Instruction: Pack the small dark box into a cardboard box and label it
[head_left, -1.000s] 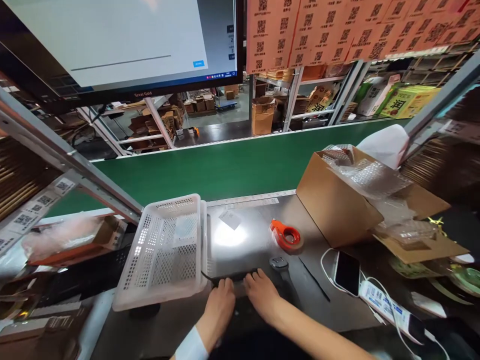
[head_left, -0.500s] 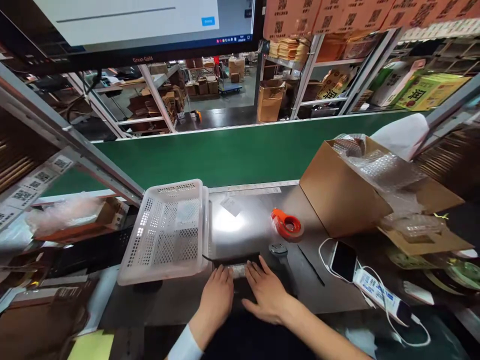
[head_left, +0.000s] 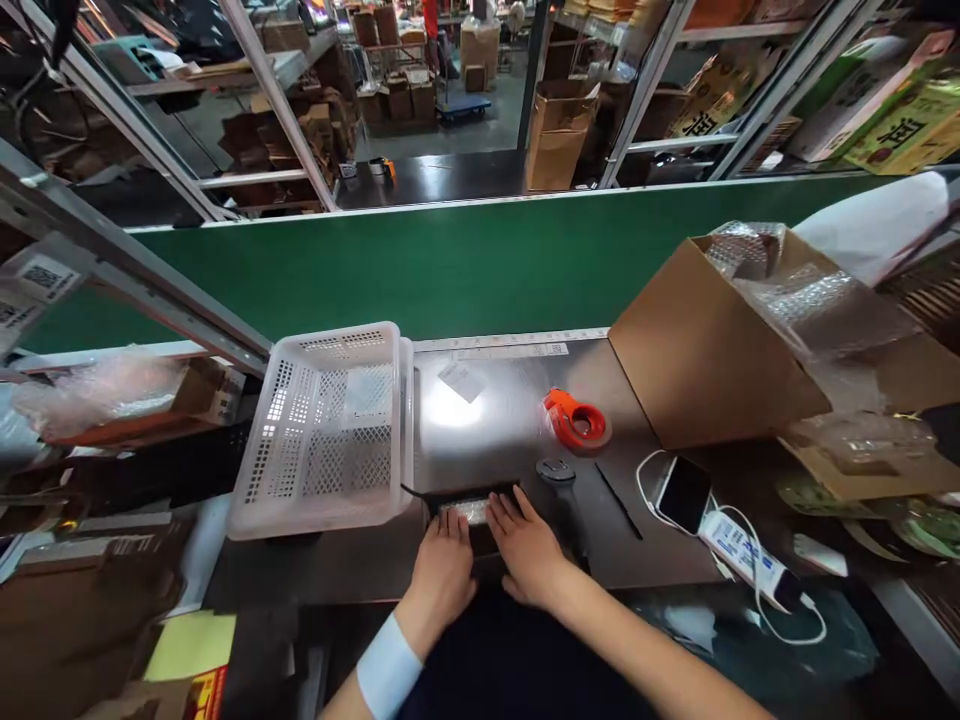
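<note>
My left hand [head_left: 442,573] and my right hand [head_left: 529,549] lie side by side, palms down, on a small dark keyboard [head_left: 472,510] at the near edge of the steel worktop [head_left: 495,420]. The fingers of both are spread over the keys and hold nothing. A white perforated plastic basket [head_left: 330,430] stands just left of my left hand. A black handheld scanner [head_left: 559,485] lies right beside my right hand. An orange tape dispenser [head_left: 576,422] sits a little farther back.
An open cardboard box [head_left: 705,350] stuffed with bubble wrap stands at the right. A phone [head_left: 679,492] on a white cable and a power bank [head_left: 746,557] lie near it. A green conveyor belt [head_left: 450,270] runs behind the worktop. Shelves of cartons stand beyond.
The view has tilted downward, so the monitor overhead has left the picture. Both hands stay on the keyboard with small finger shifts.
</note>
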